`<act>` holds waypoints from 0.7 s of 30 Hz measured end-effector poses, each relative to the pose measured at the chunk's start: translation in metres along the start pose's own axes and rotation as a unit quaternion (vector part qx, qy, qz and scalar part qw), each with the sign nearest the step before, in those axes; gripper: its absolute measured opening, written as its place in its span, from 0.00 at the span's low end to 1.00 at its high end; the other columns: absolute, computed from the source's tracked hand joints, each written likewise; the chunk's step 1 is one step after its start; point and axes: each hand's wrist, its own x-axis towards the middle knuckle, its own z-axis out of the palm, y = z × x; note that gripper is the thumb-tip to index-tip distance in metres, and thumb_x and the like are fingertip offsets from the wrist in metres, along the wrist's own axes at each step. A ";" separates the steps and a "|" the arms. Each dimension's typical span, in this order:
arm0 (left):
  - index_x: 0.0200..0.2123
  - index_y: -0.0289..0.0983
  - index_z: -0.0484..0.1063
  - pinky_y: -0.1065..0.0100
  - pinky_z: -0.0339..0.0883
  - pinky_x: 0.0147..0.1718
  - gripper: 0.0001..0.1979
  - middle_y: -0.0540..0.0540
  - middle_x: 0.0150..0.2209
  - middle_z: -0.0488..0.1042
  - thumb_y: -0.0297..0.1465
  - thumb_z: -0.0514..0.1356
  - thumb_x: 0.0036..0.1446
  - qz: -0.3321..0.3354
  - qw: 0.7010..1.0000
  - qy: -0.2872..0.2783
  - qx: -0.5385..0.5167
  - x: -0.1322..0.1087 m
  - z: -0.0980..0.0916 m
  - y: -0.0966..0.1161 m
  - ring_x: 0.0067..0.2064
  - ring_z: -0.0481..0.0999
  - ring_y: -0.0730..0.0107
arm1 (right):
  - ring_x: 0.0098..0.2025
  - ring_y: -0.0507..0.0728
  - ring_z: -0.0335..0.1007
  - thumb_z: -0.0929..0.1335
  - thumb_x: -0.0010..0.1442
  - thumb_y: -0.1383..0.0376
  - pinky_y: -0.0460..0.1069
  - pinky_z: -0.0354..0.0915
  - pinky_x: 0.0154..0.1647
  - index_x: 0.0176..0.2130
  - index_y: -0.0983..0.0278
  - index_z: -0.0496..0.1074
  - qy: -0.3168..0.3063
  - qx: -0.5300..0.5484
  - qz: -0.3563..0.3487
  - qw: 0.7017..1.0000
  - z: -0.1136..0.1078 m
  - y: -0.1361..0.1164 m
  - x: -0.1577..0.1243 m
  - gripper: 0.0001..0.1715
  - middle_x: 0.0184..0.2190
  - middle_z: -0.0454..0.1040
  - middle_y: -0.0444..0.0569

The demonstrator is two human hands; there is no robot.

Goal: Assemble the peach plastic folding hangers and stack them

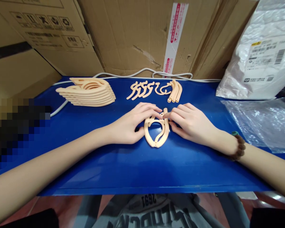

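A beige plastic folding hanger (165, 136), folded into a pointed oval with curved arms around a round opening, lies on the blue tabletop between my hands. My left hand (137, 123) grips its left side, thumb at the outer edge and fingers curled over the upper end. From the other side my right hand (188, 122) holds the upper right arm, index finger on top and thumb against the edge. My fingertips partly cover the hanger's upper end. Behind my hands lie loose beige hook pieces (142, 90) and a small pile of curved arm pieces (175, 91).
A stack of folded beige hangers (90, 95) stands at the back left. Cardboard boxes (133, 38) wall off the rear, with a white cable (123, 76) along their base. At right are a white shipping bag (258, 63) and clear plastic film (270, 123). The blue table's (142, 177) front edge is near me.
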 end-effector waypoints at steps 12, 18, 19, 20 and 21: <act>0.56 0.41 0.63 0.53 0.57 0.59 0.26 0.43 0.60 0.66 0.37 0.62 0.54 -0.050 0.995 -0.035 0.078 0.001 0.000 0.004 0.61 0.63 0.54 | 0.45 0.61 0.70 0.63 0.64 0.45 0.55 0.62 0.46 0.53 0.68 0.68 -0.048 0.145 0.027 0.988 0.001 0.004 -0.001 0.32 0.48 0.74 0.58; 0.55 0.37 0.64 0.57 0.59 0.57 0.30 0.40 0.58 0.67 0.49 0.62 0.56 -0.039 0.994 -0.037 0.093 0.002 -0.001 0.002 0.59 0.66 0.55 | 0.62 0.63 0.61 0.63 0.63 0.44 0.56 0.60 0.56 0.60 0.65 0.62 -0.081 0.188 -0.006 0.979 0.002 0.001 -0.002 0.36 0.61 0.66 0.58; 0.55 0.36 0.64 0.58 0.60 0.56 0.30 0.39 0.58 0.67 0.49 0.61 0.57 -0.034 0.994 -0.044 0.098 0.002 -0.001 0.002 0.57 0.67 0.56 | 0.61 0.62 0.62 0.62 0.64 0.44 0.56 0.60 0.56 0.60 0.65 0.62 -0.082 0.188 -0.001 0.979 0.002 0.001 -0.002 0.36 0.61 0.67 0.58; 0.55 0.35 0.64 0.58 0.61 0.54 0.31 0.39 0.57 0.68 0.50 0.60 0.57 -0.029 0.993 -0.050 0.108 0.002 -0.002 0.002 0.55 0.68 0.56 | 0.59 0.62 0.64 0.62 0.63 0.44 0.56 0.61 0.55 0.60 0.65 0.63 -0.081 0.188 0.006 0.979 0.002 0.000 -0.002 0.36 0.59 0.67 0.58; 0.55 0.35 0.64 0.58 0.62 0.52 0.31 0.39 0.56 0.69 0.51 0.60 0.57 -0.025 0.991 -0.054 0.119 0.002 -0.003 0.002 0.54 0.69 0.55 | 0.56 0.63 0.66 0.62 0.63 0.43 0.56 0.61 0.53 0.59 0.66 0.64 -0.078 0.183 0.014 0.980 0.002 0.000 -0.001 0.37 0.58 0.69 0.58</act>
